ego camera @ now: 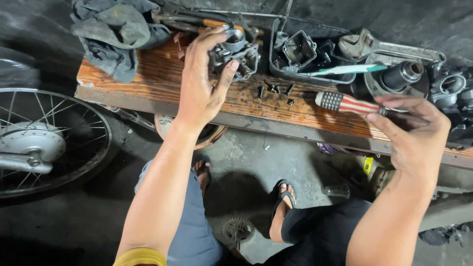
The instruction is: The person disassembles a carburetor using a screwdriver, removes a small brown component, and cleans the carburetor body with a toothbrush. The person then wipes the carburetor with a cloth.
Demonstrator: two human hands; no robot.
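Wooden bench (162, 74): left hand (199, 83) fingers grip carburetor (236, 51); right hand (414, 130) seemingly pinches striped screwdriver (347, 103).

Head camera, steeply downward, close.
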